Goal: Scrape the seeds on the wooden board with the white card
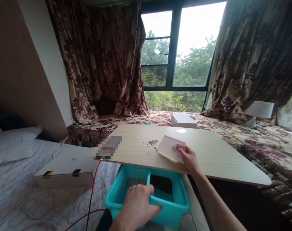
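Note:
My right hand (191, 159) pinches the right edge of a pale, translucent scraper (169, 145), thumb on top. The scraper is tilted over the light wooden tabletop (208, 154). Just left of its edge, small greenish-brown grains (152, 143) lie loosely scattered. Below the table's near edge is a teal two-compartment bin (170, 216). My left hand (139, 202) is closed over its near rim by the divider, covering part of the left compartment. A few small grains show in that compartment; a dark greenish mass (162, 184) fills the bottom of the right one.
A pixelated flat object (109, 147) with a red cable (94, 183) lies at the table's left end. A white box (66, 166) is on the bed at left. Another white box (184, 121) and a lamp (260, 109) stand on the window ledge.

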Demonstrator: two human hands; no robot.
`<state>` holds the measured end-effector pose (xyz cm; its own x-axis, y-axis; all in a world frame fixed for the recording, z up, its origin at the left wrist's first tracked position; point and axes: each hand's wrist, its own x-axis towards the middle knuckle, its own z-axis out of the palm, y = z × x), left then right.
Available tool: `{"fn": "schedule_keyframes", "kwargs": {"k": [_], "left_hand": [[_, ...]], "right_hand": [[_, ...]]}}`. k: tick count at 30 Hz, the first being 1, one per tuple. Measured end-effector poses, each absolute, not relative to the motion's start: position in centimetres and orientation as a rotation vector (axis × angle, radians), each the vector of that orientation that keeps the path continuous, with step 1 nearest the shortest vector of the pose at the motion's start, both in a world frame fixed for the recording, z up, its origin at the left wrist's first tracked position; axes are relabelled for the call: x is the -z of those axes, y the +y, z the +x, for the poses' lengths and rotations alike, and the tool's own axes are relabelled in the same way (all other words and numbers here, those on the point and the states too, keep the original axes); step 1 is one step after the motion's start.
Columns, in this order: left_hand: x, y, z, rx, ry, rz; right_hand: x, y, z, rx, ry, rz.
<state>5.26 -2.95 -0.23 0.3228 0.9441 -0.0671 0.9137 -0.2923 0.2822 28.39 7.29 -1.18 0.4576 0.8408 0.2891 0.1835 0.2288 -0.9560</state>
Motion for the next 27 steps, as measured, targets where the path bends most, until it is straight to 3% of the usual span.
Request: {"fn": "schedule_keyframes", "kwargs": {"k": [27], "left_hand": [[1.1, -2.8, 5.0, -0.279, 1.647, 2.315]], "right_hand": [[1.3, 7.3, 28.1, -0.627, -1.056, -1.254]]}}
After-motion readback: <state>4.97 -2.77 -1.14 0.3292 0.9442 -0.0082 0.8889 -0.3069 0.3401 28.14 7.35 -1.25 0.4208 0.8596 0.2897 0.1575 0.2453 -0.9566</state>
